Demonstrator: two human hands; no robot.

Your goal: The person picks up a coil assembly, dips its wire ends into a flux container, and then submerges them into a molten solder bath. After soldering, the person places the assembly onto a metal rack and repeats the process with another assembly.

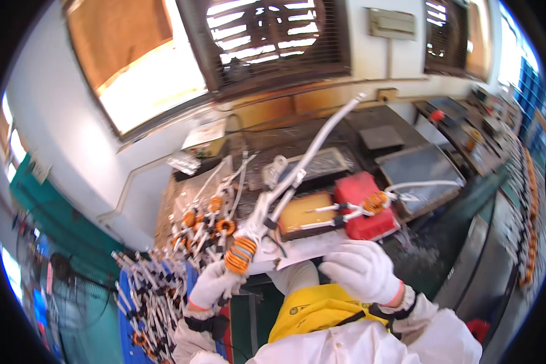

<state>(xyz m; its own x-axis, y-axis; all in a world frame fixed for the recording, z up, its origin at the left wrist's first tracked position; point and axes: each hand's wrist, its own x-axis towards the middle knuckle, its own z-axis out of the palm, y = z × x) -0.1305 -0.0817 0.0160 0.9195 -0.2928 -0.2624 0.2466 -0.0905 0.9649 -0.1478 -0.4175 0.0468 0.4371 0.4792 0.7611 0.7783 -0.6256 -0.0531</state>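
Both my hands wear white gloves. My left hand (215, 284) is closed on a toroidal coil (241, 255) with orange windings. Long white-sleeved leads (306, 161) rise from this coil toward the upper right. My right hand (364, 270) is at the front edge of the bench, its fingers stretched loosely to the left with nothing visible in them. Just beyond it, a second orange coil (376, 202) rests on a red block (356, 189), its white leads pointing left over a yellow pad (303, 213). The palm side of my right hand is hidden.
More coils (215, 206) with white leads lie on the bench at the left. A blue bin (127, 309) at lower left is packed with them. Behind stands a dark-framed tray (315, 170); a flat metal tray (421, 173) is to the right. Coils line a conveyor (521, 242) at far right.
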